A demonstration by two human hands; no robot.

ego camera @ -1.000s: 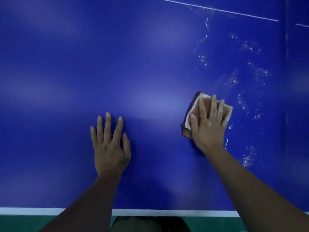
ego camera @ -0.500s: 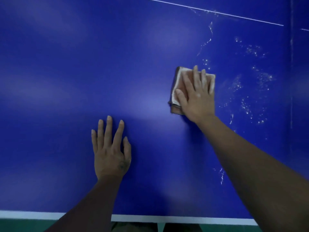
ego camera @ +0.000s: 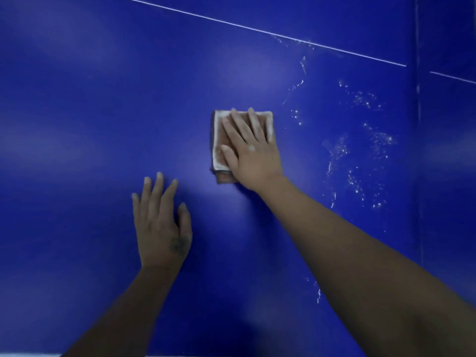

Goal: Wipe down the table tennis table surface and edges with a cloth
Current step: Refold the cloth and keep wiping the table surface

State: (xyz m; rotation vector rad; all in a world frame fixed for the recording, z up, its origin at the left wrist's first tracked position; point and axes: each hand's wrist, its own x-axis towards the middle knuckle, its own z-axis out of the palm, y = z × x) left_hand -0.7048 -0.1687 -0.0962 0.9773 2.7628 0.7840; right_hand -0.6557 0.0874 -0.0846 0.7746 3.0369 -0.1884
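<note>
The blue table tennis table fills the view. A folded brown and white cloth lies flat on it near the middle. My right hand presses on the cloth with straight, spread fingers and covers most of its right side. My left hand rests flat on the bare surface, below and left of the cloth, fingers straight. White specks and streaks of dust lie on the surface to the right of the cloth.
A thin white line runs diagonally across the far part of the table. A vertical seam splits the surface near the right side. A sliver of the white near edge shows at the bottom left.
My right hand has slid the cloth away from me and then to the left, off the dusty patch. The left hand has stayed flat in place. The view has shifted forward.
</note>
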